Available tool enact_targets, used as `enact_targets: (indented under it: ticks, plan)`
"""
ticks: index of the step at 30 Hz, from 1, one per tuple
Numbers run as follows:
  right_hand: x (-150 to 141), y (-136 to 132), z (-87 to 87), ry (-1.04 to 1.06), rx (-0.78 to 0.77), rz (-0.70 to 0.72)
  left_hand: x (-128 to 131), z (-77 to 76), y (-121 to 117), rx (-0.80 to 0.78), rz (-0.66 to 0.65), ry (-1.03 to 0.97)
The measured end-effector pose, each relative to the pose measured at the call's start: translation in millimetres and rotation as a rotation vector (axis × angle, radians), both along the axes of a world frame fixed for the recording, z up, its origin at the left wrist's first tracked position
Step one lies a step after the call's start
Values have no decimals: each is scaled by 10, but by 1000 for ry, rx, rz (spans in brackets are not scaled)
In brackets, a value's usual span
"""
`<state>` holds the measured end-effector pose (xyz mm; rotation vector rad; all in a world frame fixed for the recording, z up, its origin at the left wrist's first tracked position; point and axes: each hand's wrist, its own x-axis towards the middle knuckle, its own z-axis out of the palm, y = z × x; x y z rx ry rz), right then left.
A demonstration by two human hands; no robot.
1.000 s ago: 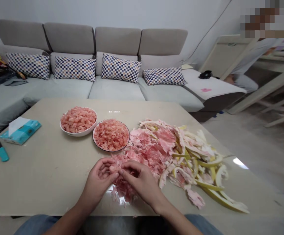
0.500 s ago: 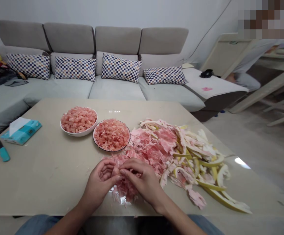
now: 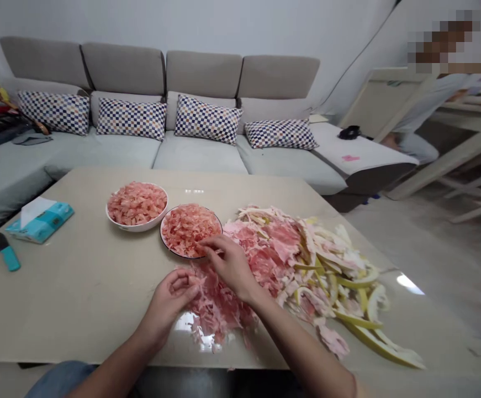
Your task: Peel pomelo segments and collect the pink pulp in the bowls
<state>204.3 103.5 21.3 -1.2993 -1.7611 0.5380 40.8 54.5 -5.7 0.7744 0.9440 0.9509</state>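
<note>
My left hand [image 3: 169, 301] is closed in a pinch on a pale pink piece of pomelo [image 3: 196, 281] above the table's near side. Reaching forward, my right hand [image 3: 231, 266] has its fingertips pinched at the near right part of a dark-rimmed plate [image 3: 174, 253], on a bit of pomelo flesh that blends with the pile there. Loose pomelo flesh [image 3: 188, 226] is heaped on that plate. Below and between my hands lie pink pomelo membranes [image 3: 219, 312], partly covered by my right hand and forearm.
Left of the plate stands a white bowl [image 3: 141, 225] heaped with pomelo flesh. Yellow-green and white pomelo peel [image 3: 373, 337] spreads over the table's right side. A tissue pack [image 3: 43, 224] and a teal-handled knife [image 3: 9, 257] lie at left. Beyond the table is a sofa [image 3: 201, 155]; a person sits at far right.
My hands were together, both pinching the pomelo piece. My right hand has moved away forward to the dark-rimmed plate; my left has stayed near its place with the piece.
</note>
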Motion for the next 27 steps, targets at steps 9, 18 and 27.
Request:
enact_targets:
  ticks: [9,18,27]
  plan:
    - [33,15,162,-99,43,-53,-43,-2,63,21,55,-61]
    - [6,-596,137,170,-305,108,-10,68,-10,150,50,-3]
    - [0,-600,143,120,-299,63,4,37,15,222,54,67]
